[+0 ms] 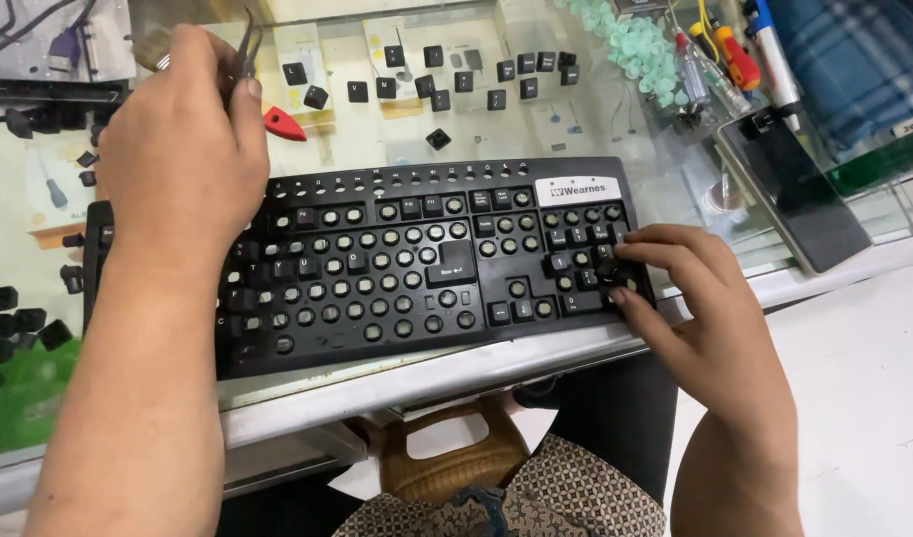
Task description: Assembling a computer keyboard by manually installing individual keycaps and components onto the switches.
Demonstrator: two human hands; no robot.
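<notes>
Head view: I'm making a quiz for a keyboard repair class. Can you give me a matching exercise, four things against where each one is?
Things:
1. left hand
2. right hand
3. red pick
4. dark phone

Places:
A. on the glass right of the keyboard
B. fingers on the number pad at the keyboard's right end
C. raised above the keyboard's left part, holding tweezers
D. on the glass behind the keyboard, near the loose keycaps

Pairs: 1-C, 2-B, 3-D, 4-A
</notes>
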